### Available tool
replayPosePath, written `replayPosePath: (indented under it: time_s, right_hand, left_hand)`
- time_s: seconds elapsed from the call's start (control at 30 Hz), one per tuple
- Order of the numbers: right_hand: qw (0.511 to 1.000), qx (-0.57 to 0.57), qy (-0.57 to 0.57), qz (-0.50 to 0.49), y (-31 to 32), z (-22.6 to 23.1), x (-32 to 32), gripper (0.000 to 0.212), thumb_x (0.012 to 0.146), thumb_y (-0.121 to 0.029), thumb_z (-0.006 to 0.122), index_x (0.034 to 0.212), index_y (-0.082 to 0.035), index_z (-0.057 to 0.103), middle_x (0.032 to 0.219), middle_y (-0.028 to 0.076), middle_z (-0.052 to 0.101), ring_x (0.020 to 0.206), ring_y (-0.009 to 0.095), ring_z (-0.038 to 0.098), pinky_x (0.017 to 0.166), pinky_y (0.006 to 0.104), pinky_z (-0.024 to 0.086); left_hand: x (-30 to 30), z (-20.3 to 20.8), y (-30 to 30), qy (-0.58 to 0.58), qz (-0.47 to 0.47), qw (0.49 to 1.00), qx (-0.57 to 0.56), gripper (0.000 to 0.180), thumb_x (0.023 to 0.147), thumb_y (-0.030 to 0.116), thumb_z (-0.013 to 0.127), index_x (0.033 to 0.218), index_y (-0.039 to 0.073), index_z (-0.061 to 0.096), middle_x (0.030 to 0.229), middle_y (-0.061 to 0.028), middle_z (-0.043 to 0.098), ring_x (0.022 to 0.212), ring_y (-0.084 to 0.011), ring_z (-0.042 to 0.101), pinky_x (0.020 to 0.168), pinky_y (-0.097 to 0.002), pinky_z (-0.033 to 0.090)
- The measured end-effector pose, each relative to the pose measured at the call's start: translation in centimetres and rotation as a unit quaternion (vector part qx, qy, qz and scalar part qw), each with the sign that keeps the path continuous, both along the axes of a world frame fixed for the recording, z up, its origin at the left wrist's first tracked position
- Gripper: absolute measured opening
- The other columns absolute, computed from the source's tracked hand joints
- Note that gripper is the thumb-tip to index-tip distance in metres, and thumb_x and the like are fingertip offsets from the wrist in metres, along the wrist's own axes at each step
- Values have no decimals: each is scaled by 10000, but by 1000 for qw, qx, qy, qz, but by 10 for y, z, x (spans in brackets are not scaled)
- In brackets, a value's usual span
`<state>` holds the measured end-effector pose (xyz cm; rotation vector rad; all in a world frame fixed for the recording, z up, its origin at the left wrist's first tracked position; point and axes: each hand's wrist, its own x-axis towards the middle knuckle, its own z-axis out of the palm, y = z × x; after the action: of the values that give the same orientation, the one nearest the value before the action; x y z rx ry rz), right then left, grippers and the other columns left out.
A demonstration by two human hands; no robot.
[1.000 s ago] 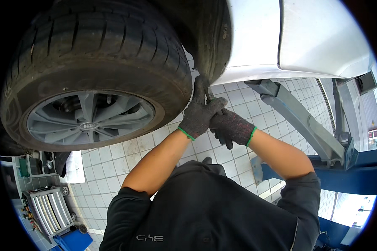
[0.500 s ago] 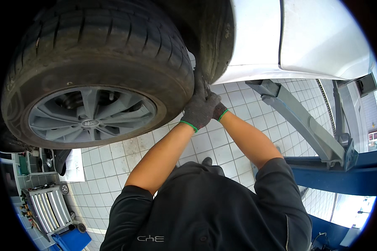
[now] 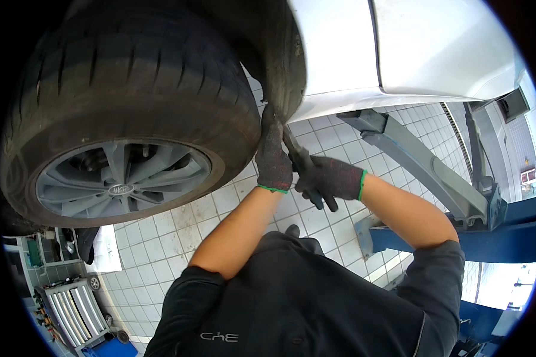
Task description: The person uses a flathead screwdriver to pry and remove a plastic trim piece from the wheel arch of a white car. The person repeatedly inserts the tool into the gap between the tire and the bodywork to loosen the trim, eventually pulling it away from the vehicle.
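My left hand [image 3: 273,157], in a dark grey glove with a green cuff, reaches up between the tyre [image 3: 137,104] and the dark wheel-arch liner [image 3: 289,65]. Its fingers are stretched out along the liner's lower edge, though the tips are hard to make out. Beside it, my right hand [image 3: 338,177], gloved the same way, is closed around a dark tool that looks like pliers [image 3: 295,146]. The tool's upper end tilts toward the liner edge, and two handle ends show below my right fingers.
The grey alloy wheel [image 3: 122,189] hangs at the left. Above right is the white car body [image 3: 339,53], raised over a grey lift arm [image 3: 423,157] joined to a blue lift base [image 3: 488,238]. A tool trolley [image 3: 74,312] stands lower left on the tiled floor [image 3: 220,205].
My hands have come apart: the right moved down and to the right, bringing the tool into clearer view. My left stays near the liner edge. The whole view has shifted slightly.
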<state>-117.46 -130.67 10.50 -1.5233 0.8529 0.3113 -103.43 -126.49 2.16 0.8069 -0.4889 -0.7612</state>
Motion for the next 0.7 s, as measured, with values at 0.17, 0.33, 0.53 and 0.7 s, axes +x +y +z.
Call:
replayPosePath:
  time_s: [0.17,0.33,0.53,0.7]
  right_hand:
    - [988,-131,73,39,-8,-46,-90,464,921,-226,656,1329,-29,553,1021,123,685,924,234,659,823,399,556]
    - [901,-399,159,51,-45,-33,-199,451,879,-251,646,1283,-63,580,1068,232,682,1007,403,665,895,479,530]
    - [772,-611,167,-54,-137,-20,-325,466,836,-178,639,1288,-73,599,1097,213,678,1045,415,647,931,509,512]
    - [723,-676,142,-26,-178,-26,-345,481,827,-212,690,1285,-90,610,1058,177,682,1008,375,657,896,486,518]
  left_hand:
    - [-13,-27,-32,-166,176,970,28,370,1056,95,477,1400,-4,571,1439,-160,565,1297,-256,544,1111,-335,405]
    - [-22,-23,-52,-48,229,972,6,398,978,176,626,1317,-31,625,1357,-124,626,1269,-232,557,1116,-375,394]
    - [-15,-31,-66,147,200,955,-160,385,867,154,712,1226,18,678,1271,-88,669,1202,-244,594,1075,-405,445]
    - [5,-70,-78,187,197,940,-205,438,929,225,635,1298,-11,616,1301,-130,653,1268,-268,553,1148,-398,373]
